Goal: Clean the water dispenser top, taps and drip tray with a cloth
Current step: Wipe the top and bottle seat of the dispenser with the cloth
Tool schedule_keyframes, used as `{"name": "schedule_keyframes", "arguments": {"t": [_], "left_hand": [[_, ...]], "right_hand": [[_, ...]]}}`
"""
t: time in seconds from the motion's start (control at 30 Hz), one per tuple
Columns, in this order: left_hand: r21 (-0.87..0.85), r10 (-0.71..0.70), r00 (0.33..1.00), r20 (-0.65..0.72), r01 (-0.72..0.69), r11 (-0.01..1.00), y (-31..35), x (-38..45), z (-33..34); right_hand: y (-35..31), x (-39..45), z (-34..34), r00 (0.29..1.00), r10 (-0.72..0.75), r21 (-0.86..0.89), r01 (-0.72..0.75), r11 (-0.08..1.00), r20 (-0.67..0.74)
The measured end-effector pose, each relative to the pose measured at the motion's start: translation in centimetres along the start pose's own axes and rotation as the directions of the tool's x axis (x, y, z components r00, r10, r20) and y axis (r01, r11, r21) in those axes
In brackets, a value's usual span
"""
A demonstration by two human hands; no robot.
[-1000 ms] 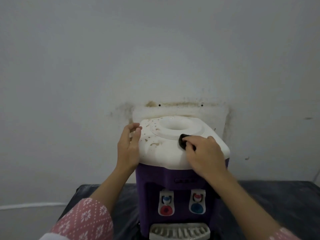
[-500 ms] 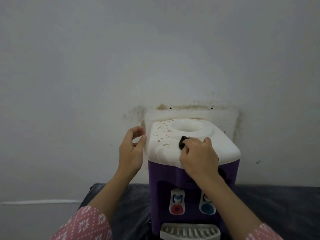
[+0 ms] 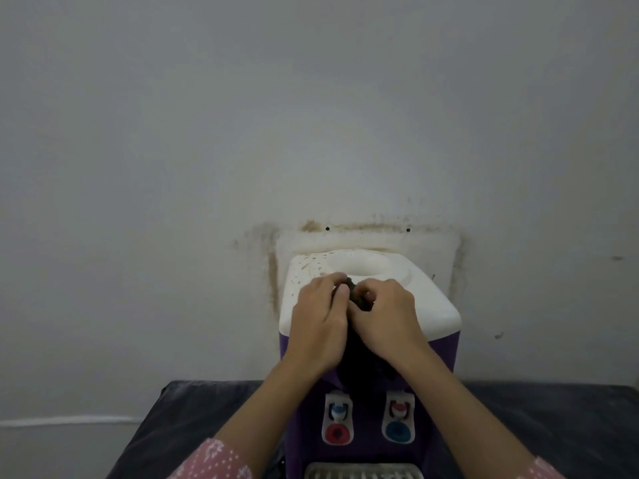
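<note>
A purple water dispenser [image 3: 428, 371] stands against the wall. Its white top [image 3: 428, 302] has a round recess and brown specks at the back left. A dark cloth [image 3: 358, 295] is bunched over the front of the top, and more of it hangs down between my wrists. My left hand [image 3: 320, 323] and my right hand [image 3: 387, 316] both pinch the cloth, thumbs close together. Below are the red tap [image 3: 337, 423] and the blue tap [image 3: 398, 420]. The white slotted drip tray [image 3: 363, 471] shows at the bottom edge.
The dispenser sits on a dark table [image 3: 539, 430] pushed up to a grey wall [image 3: 311, 115]. Brown stains outline a pale patch on the wall just behind the top. A white strip runs along the wall at lower left.
My left hand has come from beside the dispenser's left edge onto the top and taken hold of the cloth along with my right hand. The view has shifted slightly.
</note>
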State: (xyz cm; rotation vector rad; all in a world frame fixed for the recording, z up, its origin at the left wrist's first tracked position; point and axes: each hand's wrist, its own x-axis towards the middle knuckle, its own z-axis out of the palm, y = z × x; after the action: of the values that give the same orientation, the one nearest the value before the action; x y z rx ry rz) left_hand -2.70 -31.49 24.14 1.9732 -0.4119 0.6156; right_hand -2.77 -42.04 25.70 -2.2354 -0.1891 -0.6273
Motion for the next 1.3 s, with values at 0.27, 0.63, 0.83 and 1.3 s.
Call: {"name": "schedule_keyframes", "arguments": {"t": [0.27,0.63,0.83,1.3], "left_hand": [[0.673,-0.121,0.992,0.035,0.066,0.737,1.5,0.1,3.4],[0.569,0.234,0.969,0.084,-0.239,0.787,-3.3,0.5,0.0],[0.449,0.051,0.987,0.154,-0.116,0.886,-6.4,4.7,-3.3],[0.201,0.194,0.945,0.262,-0.250,0.947,-6.5,0.2,-5.3]], "right_hand": [[1.6,3.6,-3.1,0.988,0.114,0.240,-0.086,0.967,-0.105],[3.6,7.6,1.5,0.958,-0.130,0.263,0.198,0.944,-0.255],[4.7,7.8,1.5,0.966,-0.131,0.327,0.201,0.923,-0.223],[4.5,8.0,1.5,0.990,-0.043,0.414,0.097,0.905,-0.138]]}}
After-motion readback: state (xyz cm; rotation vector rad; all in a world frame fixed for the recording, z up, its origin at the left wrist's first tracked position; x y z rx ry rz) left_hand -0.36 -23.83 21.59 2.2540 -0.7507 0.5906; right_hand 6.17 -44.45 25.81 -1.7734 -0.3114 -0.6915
